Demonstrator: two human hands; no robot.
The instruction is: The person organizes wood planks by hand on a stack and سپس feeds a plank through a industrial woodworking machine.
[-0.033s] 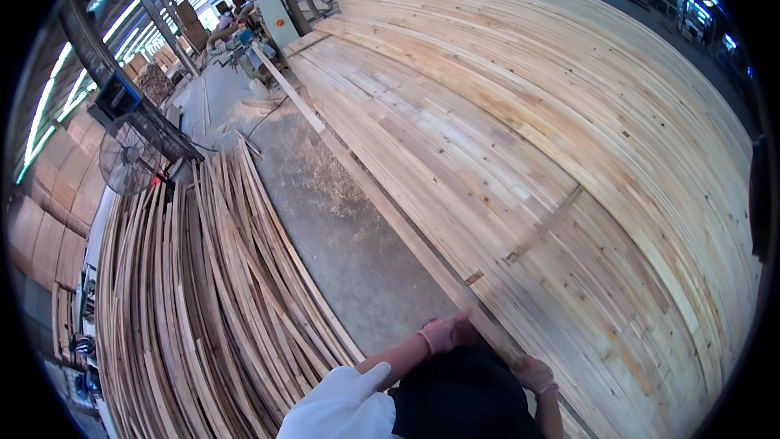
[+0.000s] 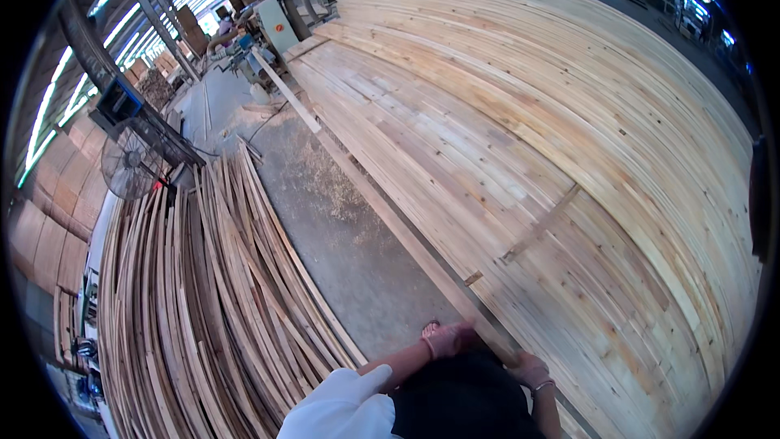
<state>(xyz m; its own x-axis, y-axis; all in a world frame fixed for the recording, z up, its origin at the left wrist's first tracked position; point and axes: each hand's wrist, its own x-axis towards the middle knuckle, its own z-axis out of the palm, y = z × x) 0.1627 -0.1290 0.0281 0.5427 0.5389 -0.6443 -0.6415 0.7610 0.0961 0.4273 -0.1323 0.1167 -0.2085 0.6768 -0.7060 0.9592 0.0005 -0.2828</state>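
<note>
A long, narrow wooden strip (image 2: 398, 232) runs slantwise from near my body toward the machine at the far left. My right hand (image 2: 532, 372) is closed around its near end. Just ahead, my left hand (image 2: 449, 340) grips the strip from its left side; its fingertips are blurred and partly hidden. In line with the strip's far end, a paler strip (image 2: 288, 96) reaches to the machine (image 2: 258, 57); I cannot tell whether the two are joined. Along the right side stretches a wide stack of pale boards (image 2: 455, 162).
Many thin wooden strips (image 2: 203, 293) lie in a pile at the left. Sawdust (image 2: 337, 187) covers part of the grey floor (image 2: 357, 268) between pile and stack. A fan (image 2: 130, 158) stands by a metal post (image 2: 130, 93). Stacked brown panels (image 2: 61, 195) are at far left.
Both hands and the strip have shifted very slightly, my left hand a little back toward my body. A foot now shows beside my left hand.
</note>
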